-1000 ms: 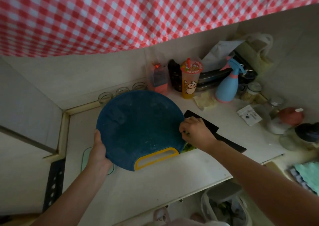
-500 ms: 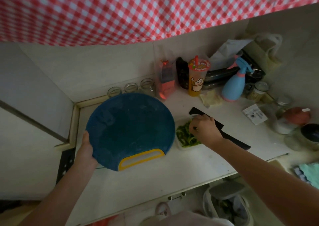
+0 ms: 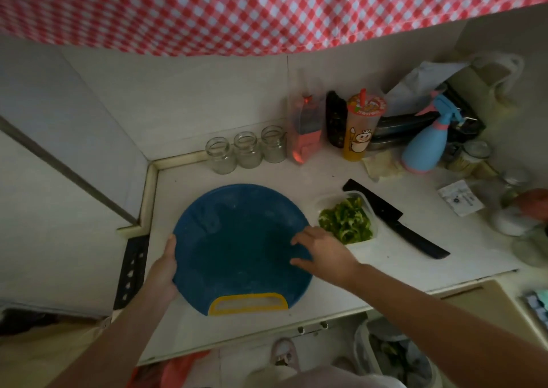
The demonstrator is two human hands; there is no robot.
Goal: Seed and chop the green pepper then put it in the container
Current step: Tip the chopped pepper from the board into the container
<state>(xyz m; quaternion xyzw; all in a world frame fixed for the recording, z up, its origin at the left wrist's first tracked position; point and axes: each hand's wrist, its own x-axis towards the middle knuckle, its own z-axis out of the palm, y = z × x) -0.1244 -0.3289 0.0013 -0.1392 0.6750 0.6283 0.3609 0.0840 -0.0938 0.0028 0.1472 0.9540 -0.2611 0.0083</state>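
The round blue cutting board [image 3: 237, 245] with a yellow handle lies flat on the white counter. My left hand [image 3: 164, 266] grips its left edge. My right hand [image 3: 321, 249] rests on its right edge with the fingers spread. Just right of the board stands a clear plastic container [image 3: 366, 202] filled with chopped green pepper [image 3: 345, 220]. A black knife [image 3: 397, 220] lies on the counter to the right of the container, with no hand on it.
Three empty glass jars [image 3: 246, 150] line the back wall. Behind the container stand a pink bottle [image 3: 305, 132], an orange drink cup [image 3: 360, 129] and a blue spray bottle [image 3: 424, 144]. Jars and a paper packet [image 3: 461, 197] crowd the right. A bin [image 3: 394, 355] sits below the counter edge.
The board came down from its tilt over the container and now lies flat to the left. My right hand moved from the container onto the board's right edge. The pepper pieces are uncovered.
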